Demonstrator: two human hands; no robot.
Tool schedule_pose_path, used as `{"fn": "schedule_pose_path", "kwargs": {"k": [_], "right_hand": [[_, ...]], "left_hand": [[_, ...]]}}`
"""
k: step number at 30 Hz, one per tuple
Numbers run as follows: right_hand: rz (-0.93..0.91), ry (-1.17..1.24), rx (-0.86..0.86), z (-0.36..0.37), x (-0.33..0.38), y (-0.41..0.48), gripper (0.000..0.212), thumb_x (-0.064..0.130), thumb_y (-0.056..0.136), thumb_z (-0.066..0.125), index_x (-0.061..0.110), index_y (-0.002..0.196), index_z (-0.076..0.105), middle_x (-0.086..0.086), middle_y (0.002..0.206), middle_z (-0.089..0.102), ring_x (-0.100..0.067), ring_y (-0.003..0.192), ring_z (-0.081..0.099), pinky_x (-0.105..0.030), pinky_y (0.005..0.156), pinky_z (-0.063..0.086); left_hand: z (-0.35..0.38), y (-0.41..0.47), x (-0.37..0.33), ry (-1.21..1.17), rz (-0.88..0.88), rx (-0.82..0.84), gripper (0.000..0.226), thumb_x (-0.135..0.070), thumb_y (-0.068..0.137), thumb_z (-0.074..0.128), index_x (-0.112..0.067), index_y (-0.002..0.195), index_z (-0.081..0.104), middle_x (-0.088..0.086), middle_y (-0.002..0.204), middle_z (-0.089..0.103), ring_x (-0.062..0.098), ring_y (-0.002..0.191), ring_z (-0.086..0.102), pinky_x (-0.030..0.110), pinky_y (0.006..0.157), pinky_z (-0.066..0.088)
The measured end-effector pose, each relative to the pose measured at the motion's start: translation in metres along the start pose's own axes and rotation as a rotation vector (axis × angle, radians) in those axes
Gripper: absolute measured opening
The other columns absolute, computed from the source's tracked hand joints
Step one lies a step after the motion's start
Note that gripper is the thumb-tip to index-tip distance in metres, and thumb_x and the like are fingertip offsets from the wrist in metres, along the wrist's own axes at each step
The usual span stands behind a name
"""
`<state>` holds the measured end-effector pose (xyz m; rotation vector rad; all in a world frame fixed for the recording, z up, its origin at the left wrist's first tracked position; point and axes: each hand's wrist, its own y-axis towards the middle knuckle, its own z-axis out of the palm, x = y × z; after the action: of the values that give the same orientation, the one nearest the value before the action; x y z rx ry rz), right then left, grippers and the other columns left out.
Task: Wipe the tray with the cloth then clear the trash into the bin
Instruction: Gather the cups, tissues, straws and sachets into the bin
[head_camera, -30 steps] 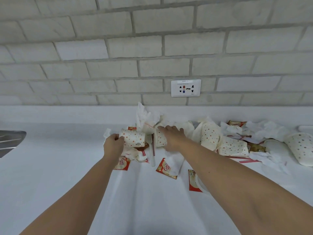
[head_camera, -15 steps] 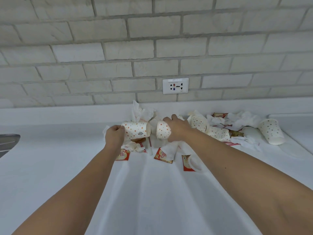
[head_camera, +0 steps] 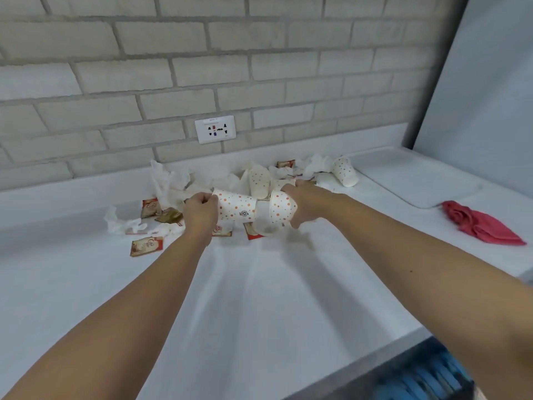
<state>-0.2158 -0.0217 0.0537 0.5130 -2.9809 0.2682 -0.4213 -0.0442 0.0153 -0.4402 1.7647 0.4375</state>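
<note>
Below the socket [head_camera: 215, 129], the left hand [head_camera: 200, 210] grips a dotted cup [head_camera: 237, 207], its round logo unreadable; the right hand [head_camera: 306, 204] grips a second cup [head_camera: 281, 208].

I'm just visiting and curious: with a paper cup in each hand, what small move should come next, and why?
Probably nest the two cups together, which would free a hand. The left hand grips a dotted cup lying sideways, and the right hand grips a second cup right beside it. Another cup, napkins and sachets lie on the counter, waiting.

White counter [head_camera: 259, 298]: trash [head_camera: 259, 181], tray [head_camera: 415, 180], cloth [head_camera: 478, 223]
</note>
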Motion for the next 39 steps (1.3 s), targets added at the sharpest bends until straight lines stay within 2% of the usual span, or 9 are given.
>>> {"fn": "schedule_pose_path", "kwargs": {"k": [3,6,8,11,18,22,31,34,39], "right_hand": [[0.105,0.005,0.042,0.002,-0.038,-0.036,0.087,0.023,0.071,0.077,0.018,0.143,0.029,-0.009,0.129,0.039,-0.029,0.111,0.05,-0.038,0.084,0.049],[0.217,0.016,0.075,0.005,-0.077,-0.072,0.081,0.028,0.07,0.078,0.019,0.139,0.035,-0.008,0.128,0.042,-0.027,0.113,0.05,-0.039,0.089,0.049],[0.28,0.021,0.103,0.007,-0.099,-0.092,0.077,0.029,0.069,0.079,0.019,0.135,0.039,-0.007,0.126,0.047,-0.026,0.109,0.054,-0.04,0.091,0.05],[0.344,0.031,0.135,0.011,-0.136,-0.125,0.076,0.028,0.07,0.079,0.018,0.135,0.039,-0.006,0.125,0.051,-0.023,0.101,0.052,-0.039,0.091,0.049],[0.451,0.043,0.306,0.02,-0.219,-0.211,0.075,0.03,0.074,0.076,0.018,0.137,0.037,-0.003,0.132,0.049,-0.026,0.116,0.051,-0.036,0.093,0.046],[0.546,0.071,0.385,0.031,-0.267,-0.265,0.068,0.032,0.076,0.075,0.019,0.134,0.041,-0.003,0.128,0.051,-0.025,0.112,0.052,-0.034,0.082,0.049],[0.631,0.55,0.388,0.093,-0.344,-0.337,0.047,0.019,0.079,0.073,0.024,0.115,0.043,-0.004,0.114,0.056,-0.027,0.113,0.055,-0.042,0.092,0.052],[0.623,0.648,0.407,0.114,-0.358,-0.349,0.046,0.018,0.081,0.072,0.023,0.116,0.042,-0.006,0.113,0.055,-0.03,0.116,0.054,-0.041,0.095,0.05],[0.607,0.773,0.347,0.135,-0.371,-0.358,0.046,0.02,0.081,0.071,0.02,0.117,0.043,-0.006,0.113,0.056,-0.026,0.111,0.056,-0.036,0.087,0.051]], "left_hand": [[0.037,-0.031,-0.007,0.006,0.031,0.088,0.018,-0.014,0.093,0.047,-0.006,0.096,0.062,0.001,0.085,0.054,0.018,0.084,0.047,0.023,0.059,0.037],[0.074,-0.064,-0.015,0.02,0.043,0.188,0.019,-0.015,0.093,0.047,-0.013,0.076,0.057,-0.003,0.075,0.053,0.017,0.079,0.047,0.023,0.066,0.04],[0.097,-0.085,-0.02,0.031,0.052,0.228,0.017,-0.016,0.093,0.046,-0.013,0.08,0.056,0.0,0.082,0.055,0.019,0.084,0.047,0.028,0.073,0.039],[0.132,-0.119,-0.025,0.045,0.073,0.3,0.015,-0.014,0.094,0.044,-0.011,0.092,0.059,0.0,0.094,0.054,0.018,0.089,0.048,0.027,0.076,0.036],[0.215,-0.209,-0.041,0.063,0.176,0.462,0.016,-0.013,0.095,0.042,-0.011,0.093,0.058,-0.001,0.095,0.054,0.015,0.09,0.048,0.025,0.076,0.038],[0.263,-0.276,-0.046,0.089,0.266,0.584,0.022,-0.014,0.096,0.041,-0.006,0.105,0.06,-0.002,0.097,0.053,0.013,0.09,0.048,0.021,0.071,0.037],[0.334,-0.382,-0.025,0.151,0.206,0.745,0.016,-0.014,0.096,0.041,-0.009,0.097,0.056,0.003,0.095,0.057,0.014,0.086,0.05,0.021,0.062,0.039],[0.346,-0.402,-0.018,0.171,0.169,0.777,0.018,-0.016,0.097,0.04,-0.008,0.102,0.056,0.01,0.103,0.061,0.019,0.086,0.053,0.028,0.069,0.044],[0.358,-0.428,-0.007,0.223,0.13,0.84,0.027,-0.015,0.099,0.036,-0.005,0.115,0.056,0.011,0.116,0.059,0.023,0.108,0.057,0.025,0.078,0.044]]}}
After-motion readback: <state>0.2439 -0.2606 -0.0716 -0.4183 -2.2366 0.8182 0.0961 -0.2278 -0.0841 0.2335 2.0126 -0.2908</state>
